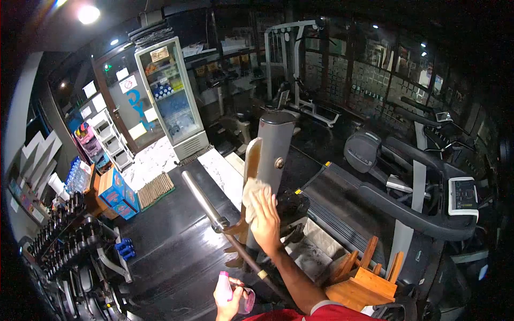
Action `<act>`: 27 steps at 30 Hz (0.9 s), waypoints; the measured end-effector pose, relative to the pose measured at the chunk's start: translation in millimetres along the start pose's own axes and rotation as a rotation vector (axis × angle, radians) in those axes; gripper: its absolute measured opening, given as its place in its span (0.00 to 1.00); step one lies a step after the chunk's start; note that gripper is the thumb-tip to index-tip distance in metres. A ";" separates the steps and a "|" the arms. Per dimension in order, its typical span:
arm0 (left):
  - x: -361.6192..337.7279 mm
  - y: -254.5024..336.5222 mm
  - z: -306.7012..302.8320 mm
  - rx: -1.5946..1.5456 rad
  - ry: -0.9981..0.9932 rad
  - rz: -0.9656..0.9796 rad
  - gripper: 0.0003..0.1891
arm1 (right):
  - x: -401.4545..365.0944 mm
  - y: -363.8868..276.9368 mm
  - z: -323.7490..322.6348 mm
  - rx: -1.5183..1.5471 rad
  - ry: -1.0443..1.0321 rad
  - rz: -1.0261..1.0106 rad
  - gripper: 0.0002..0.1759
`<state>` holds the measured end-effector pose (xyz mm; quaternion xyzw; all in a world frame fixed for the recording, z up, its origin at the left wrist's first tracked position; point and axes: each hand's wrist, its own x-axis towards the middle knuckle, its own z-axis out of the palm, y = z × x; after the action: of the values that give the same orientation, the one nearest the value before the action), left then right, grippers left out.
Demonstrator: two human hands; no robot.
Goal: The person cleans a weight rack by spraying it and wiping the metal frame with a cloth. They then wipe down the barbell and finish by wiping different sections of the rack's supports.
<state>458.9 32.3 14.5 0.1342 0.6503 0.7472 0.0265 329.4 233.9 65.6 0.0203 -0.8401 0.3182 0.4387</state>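
Note:
My right hand [264, 220] presses a pale cloth [249, 200] against the side of an upright grey post [276, 144], its fingers stretched over the cloth. A flat tan-edged plate [254, 158] runs along the post's left side. Low in front of me, my left hand [227, 304] is wrapped round a spray bottle [249, 302] with a pink head and pink liquid in it. A barbell [201, 198] with a shiny metal end crosses beside the post, below and left of my right hand.
To the right stand a treadmill [342, 195] and a wooden stool-like piece [361, 286]. Behind the post is a light-coloured bin [316, 243]. A dumbbell rack [69, 241] lines the left, with blue dumbbells [125, 249] on the floor. A glass-door fridge [170, 96] is further back.

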 end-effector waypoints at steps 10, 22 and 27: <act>-5.8 -9.5 -10.2 -0.078 0.063 -0.004 0.12 | -6.4 28.6 -8.0 0.277 0.388 0.112 0.28; -2.5 -2.8 -7.7 -0.047 0.046 0.019 0.12 | 9.4 73.1 -4.7 -0.024 0.108 -0.110 0.29; -2.7 -9.9 -11.3 -0.015 0.033 -0.013 0.12 | 29.3 99.9 -30.3 0.126 0.100 0.038 0.26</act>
<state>457.5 22.3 3.0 0.1175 0.6460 0.7539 0.0214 302.0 337.4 48.5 0.0158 -0.7957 0.3793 0.4720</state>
